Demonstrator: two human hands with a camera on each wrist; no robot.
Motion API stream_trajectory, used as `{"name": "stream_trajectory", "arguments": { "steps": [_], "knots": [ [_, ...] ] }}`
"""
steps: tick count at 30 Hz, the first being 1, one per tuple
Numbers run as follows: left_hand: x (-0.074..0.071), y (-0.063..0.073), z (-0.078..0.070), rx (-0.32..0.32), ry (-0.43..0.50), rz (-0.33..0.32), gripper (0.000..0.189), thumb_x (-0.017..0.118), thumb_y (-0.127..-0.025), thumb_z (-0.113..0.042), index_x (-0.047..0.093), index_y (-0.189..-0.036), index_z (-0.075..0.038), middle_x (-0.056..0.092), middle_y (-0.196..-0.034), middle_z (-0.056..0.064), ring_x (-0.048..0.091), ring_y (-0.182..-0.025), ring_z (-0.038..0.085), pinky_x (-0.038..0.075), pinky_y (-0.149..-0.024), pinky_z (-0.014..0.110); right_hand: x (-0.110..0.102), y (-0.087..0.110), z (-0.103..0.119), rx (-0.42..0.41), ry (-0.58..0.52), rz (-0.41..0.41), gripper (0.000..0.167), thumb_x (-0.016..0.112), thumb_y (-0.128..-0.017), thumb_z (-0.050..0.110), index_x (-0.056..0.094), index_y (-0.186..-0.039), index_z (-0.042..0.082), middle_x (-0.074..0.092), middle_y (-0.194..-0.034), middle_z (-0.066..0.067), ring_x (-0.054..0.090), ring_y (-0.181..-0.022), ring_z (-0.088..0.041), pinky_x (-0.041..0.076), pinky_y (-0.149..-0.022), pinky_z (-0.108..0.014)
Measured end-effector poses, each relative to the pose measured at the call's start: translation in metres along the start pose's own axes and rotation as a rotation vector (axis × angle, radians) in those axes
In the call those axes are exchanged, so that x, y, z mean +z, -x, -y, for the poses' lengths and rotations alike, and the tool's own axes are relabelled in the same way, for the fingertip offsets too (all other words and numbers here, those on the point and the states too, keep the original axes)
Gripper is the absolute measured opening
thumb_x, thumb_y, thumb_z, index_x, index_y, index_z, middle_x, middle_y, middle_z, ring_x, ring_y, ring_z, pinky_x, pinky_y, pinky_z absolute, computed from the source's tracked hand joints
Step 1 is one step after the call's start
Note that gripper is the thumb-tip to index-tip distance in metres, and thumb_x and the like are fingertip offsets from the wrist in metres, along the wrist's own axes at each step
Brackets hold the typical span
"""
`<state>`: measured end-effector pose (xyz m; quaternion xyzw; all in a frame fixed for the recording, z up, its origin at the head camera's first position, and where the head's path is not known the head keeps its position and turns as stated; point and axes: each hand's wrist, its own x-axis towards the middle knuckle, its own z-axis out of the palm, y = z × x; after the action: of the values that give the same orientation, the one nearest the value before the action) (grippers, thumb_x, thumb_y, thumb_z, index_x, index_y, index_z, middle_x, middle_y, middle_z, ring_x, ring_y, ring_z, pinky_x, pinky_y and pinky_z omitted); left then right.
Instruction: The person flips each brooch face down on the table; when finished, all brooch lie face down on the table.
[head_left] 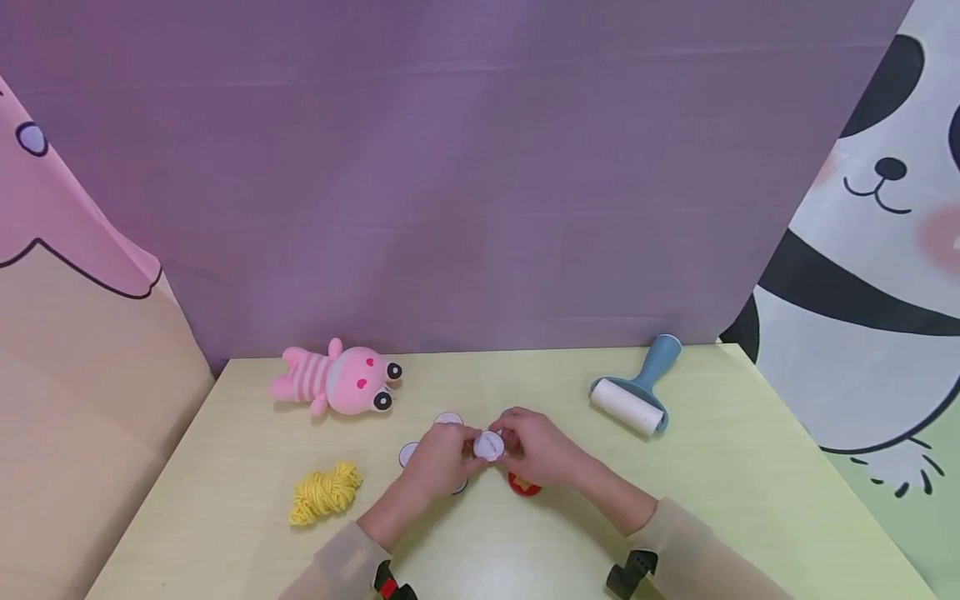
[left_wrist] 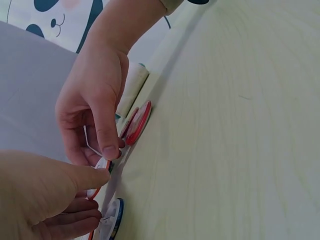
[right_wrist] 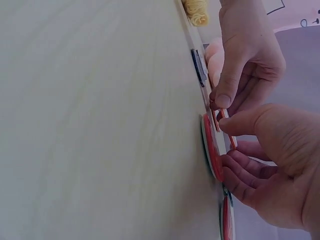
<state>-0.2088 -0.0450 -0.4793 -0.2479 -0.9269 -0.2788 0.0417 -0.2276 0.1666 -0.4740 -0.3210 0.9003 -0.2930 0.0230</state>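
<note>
Both hands meet over the middle of the table, holding a round badge [head_left: 489, 446] with its white back facing up. My left hand [head_left: 437, 458] pinches its left edge between thumb and fingers. On the opposite edge, the thumb and fingers of my right hand [head_left: 543, 446] pinch it too. An orange-red rim shows on the held badge [right_wrist: 232, 141] in the right wrist view. White-backed badges [head_left: 407, 453] lie around the left hand, partly covered by it. Below the right hand is a red badge [head_left: 524, 485], partly hidden; two red ones [left_wrist: 140, 122] appear in the left wrist view.
A pink striped plush toy [head_left: 337, 379] lies at the back left, with a bundle of yellow yarn [head_left: 325, 493] in front of it. At the back right rests a lint roller [head_left: 630, 406] with a blue handle. Purple cloth [head_left: 480, 208] hangs behind the table.
</note>
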Motion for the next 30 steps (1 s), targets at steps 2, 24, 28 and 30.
{"name": "stream_trajectory", "arguments": {
  "steps": [2, 24, 28, 30],
  "knots": [
    [0.001, 0.000, 0.000, 0.011, -0.027, -0.006, 0.024, 0.088, -0.089, -0.018, 0.082, -0.105, -0.002, 0.072, -0.080, 0.002, 0.051, -0.071, 0.009, 0.047, -0.065, 0.018, 0.001, 0.000, 0.002, 0.000, 0.008, -0.001, 0.027, 0.084, -0.090, 0.014, 0.075, -0.114, 0.006, 0.066, -0.095, -0.002, 0.057, -0.082, -0.014, 0.052, -0.073, -0.020],
    [0.008, 0.004, -0.008, 0.001, -0.200, -0.022, 0.011, 0.083, -0.093, -0.018, 0.080, -0.093, -0.008, 0.074, -0.077, 0.003, 0.058, -0.069, 0.012, 0.054, -0.063, 0.026, 0.006, 0.000, 0.010, 0.014, 0.070, -0.016, 0.025, 0.085, -0.087, 0.012, 0.075, -0.109, 0.003, 0.066, -0.096, -0.004, 0.058, -0.081, -0.014, 0.052, -0.072, -0.021],
    [0.009, 0.004, -0.009, 0.006, -0.252, -0.018, 0.010, 0.083, -0.093, -0.019, 0.079, -0.091, -0.010, 0.074, -0.077, 0.004, 0.063, -0.071, 0.015, 0.056, -0.063, 0.027, 0.005, 0.000, 0.011, 0.017, 0.068, -0.015, 0.026, 0.084, -0.087, 0.011, 0.075, -0.109, 0.002, 0.066, -0.097, -0.005, 0.059, -0.082, -0.015, 0.052, -0.073, -0.022],
    [0.009, 0.004, -0.010, 0.000, -0.265, -0.011, 0.010, 0.083, -0.093, -0.019, 0.079, -0.090, -0.010, 0.074, -0.076, 0.004, 0.064, -0.071, 0.015, 0.056, -0.062, 0.028, 0.005, -0.001, 0.012, 0.028, 0.072, -0.012, 0.026, 0.084, -0.087, 0.010, 0.075, -0.110, 0.001, 0.067, -0.098, -0.006, 0.060, -0.083, -0.016, 0.053, -0.073, -0.022]
  ]
}}
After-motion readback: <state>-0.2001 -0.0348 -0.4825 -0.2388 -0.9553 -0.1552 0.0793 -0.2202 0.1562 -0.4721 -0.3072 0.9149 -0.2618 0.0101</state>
